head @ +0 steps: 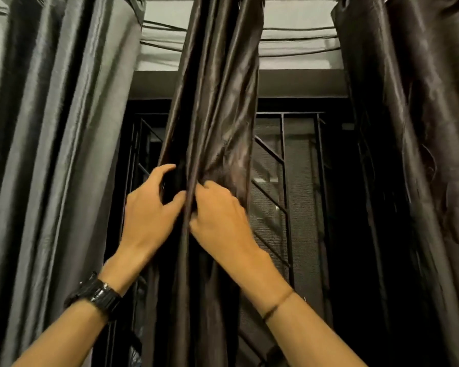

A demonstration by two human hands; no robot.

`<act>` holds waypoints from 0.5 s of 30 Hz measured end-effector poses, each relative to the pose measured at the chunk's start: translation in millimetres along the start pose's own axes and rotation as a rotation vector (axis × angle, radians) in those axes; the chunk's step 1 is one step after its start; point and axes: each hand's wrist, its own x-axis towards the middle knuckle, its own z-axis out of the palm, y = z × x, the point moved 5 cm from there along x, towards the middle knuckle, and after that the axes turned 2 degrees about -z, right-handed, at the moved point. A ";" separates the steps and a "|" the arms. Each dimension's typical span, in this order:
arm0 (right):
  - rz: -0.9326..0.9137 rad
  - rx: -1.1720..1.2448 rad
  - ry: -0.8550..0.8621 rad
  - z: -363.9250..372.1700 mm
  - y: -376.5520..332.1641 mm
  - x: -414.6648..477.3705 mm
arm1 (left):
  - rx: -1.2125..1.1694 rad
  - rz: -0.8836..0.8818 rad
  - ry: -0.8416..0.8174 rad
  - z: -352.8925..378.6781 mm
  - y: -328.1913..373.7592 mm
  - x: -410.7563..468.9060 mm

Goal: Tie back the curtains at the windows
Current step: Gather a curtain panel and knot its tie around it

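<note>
A dark, shiny middle curtain (215, 102) hangs gathered into a narrow bunch in front of the window. My left hand (149, 210), with a black watch on its wrist, curls around the bunch's left side, thumb and fingers pressed into the folds. My right hand (220, 221) grips the folds from the right, its fingertips buried in the cloth. The two hands almost touch at the middle of the bunch. No separate tie-back band can be made out.
A wide grey curtain (53, 154) hangs at the left and a dark one (419, 154) at the right. Behind them stands a window with a black metal grille (284, 186) and mesh. Cables run along the wall near the top.
</note>
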 end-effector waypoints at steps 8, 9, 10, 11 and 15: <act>0.293 0.385 0.137 -11.5 70.5 -83.8 | 0.171 0.010 -0.057 25.1 6.4 -29.3; 0.307 0.461 0.104 -9.3 73.7 -91.8 | 0.192 0.025 -0.036 24.3 9.2 -34.7; 0.307 0.494 0.078 -7.5 73.8 -100.4 | 0.206 0.035 -0.010 22.8 10.8 -41.4; 0.296 0.507 0.059 -5.5 71.9 -107.6 | 0.211 0.044 0.018 20.3 13.0 -48.2; 0.238 0.531 0.026 5.6 56.4 -132.3 | 0.213 0.087 0.044 19.7 17.7 -72.4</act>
